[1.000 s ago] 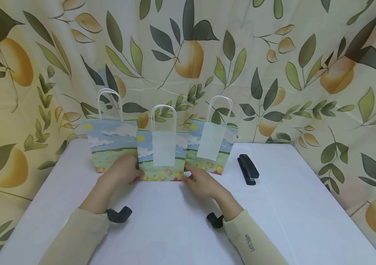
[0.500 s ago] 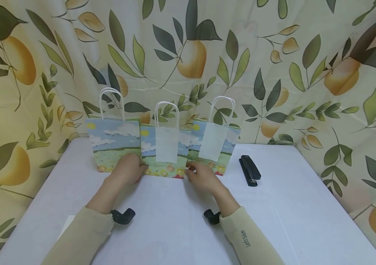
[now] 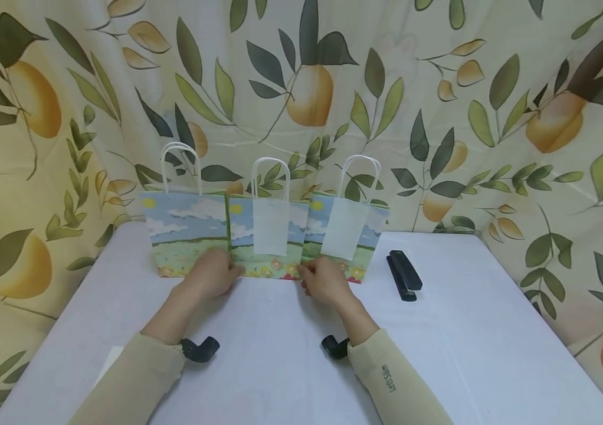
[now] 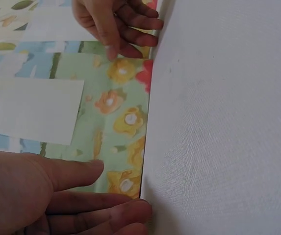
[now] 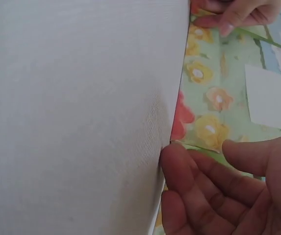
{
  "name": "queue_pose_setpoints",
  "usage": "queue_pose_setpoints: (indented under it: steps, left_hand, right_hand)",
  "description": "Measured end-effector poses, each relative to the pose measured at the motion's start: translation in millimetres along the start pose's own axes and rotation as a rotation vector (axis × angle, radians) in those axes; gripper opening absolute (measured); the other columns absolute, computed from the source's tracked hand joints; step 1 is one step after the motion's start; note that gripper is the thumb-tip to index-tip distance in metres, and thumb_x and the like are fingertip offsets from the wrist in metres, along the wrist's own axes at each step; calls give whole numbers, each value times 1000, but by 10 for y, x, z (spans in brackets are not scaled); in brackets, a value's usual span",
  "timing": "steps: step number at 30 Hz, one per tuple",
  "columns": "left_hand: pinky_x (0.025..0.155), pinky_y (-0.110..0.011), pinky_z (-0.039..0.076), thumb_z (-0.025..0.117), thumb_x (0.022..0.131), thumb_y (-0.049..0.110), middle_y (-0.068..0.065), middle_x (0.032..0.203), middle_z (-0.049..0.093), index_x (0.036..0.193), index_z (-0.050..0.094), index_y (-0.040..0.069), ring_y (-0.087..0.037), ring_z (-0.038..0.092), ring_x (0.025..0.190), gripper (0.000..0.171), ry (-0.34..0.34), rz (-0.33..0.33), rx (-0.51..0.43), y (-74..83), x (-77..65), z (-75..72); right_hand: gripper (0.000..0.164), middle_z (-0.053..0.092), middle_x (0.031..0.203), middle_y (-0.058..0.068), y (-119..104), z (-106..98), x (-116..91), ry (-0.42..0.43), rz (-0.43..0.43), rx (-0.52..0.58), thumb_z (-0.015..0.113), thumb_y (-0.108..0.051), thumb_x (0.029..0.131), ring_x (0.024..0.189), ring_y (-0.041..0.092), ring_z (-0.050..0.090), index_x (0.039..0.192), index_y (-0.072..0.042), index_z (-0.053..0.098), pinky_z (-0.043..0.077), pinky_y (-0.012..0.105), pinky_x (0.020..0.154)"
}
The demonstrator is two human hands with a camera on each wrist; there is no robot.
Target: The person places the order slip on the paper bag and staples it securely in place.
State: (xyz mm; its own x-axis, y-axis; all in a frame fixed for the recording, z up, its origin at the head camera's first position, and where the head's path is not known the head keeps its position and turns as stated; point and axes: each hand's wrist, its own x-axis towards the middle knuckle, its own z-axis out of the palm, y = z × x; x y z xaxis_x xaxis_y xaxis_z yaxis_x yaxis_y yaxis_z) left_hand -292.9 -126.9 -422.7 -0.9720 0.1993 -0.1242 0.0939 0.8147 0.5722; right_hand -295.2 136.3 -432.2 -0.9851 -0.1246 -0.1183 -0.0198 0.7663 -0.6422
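Observation:
Three paper gift bags with a sky and flower print stand side by side in the head view. On the middle bag (image 3: 266, 268) hangs a white label, which also shows on the right bag (image 3: 365, 260). My left hand (image 3: 211, 274) is at the middle bag's lower left corner, fingers extended along the side and thumb over the front, overlapping the left bag (image 3: 184, 236). At the opposite corner my right hand (image 3: 328, 280) touches the side with loosely bent fingertips. In the right wrist view its thumb (image 5: 248, 154) stands apart from the fingers.
A black stapler (image 3: 404, 275) lies right of the bags on the white table (image 3: 280, 366). Some white paper (image 3: 110, 360) shows partly under my left sleeve. Behind the table hangs a fruit-print cloth (image 3: 439, 88).
The middle bag has moved back, away from me, nearly in line with the other two. Both hands went along with it at its lower corners.

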Motion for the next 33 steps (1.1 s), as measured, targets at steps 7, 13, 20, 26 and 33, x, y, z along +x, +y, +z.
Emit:
queue_pose_setpoints:
  steps: [7, 13, 20, 26, 33]
  left_hand:
    - [46, -25, 36, 64, 103, 32, 3, 47, 48, 57, 65, 8, -12, 44, 46, 52, -38, -28, -24, 37, -30, 2]
    - [45, -26, 36, 64, 103, 38, 2, 44, 50, 59, 68, 6, -12, 45, 41, 54, -88, -10, -12, 78, -52, -16]
    - [73, -36, 57, 65, 102, 41, -8, 96, 75, 113, 77, 7, -19, 69, 81, 37, -29, 36, -46, 54, -97, -100]
    - [82, -41, 57, 64, 102, 40, -8, 115, 74, 123, 72, 9, -26, 70, 105, 38, 54, 64, -66, -87, -257, -246]
    - [80, -41, 58, 64, 102, 36, -13, 117, 75, 124, 71, 7, -30, 72, 105, 37, 151, 76, -48, -387, -481, -443]
  right_hand:
    - [40, 65, 61, 0, 18, -10, -32, 31, 0, -2, 60, -33, 105, 56, 16, 59, 78, -9, 76, 44, 30, 58]
    - [33, 68, 62, -2, -21, -8, -88, 62, -66, -51, 64, -31, 102, 61, 15, 58, 81, -11, 81, 45, 33, 73]
    - [25, 76, 94, 5, -180, 7, -166, 49, -168, 26, 69, -29, 99, 80, 17, 67, 114, -10, 76, 53, 33, 71]
    - [35, 75, 108, 6, -301, 77, -218, 29, -209, 96, 68, -29, 101, 99, 23, 71, 131, -11, 67, 57, 41, 85]
    - [41, 71, 118, 10, -458, 265, -165, 8, -290, 224, 67, -26, 101, 110, 28, 70, 138, -9, 62, 57, 44, 92]
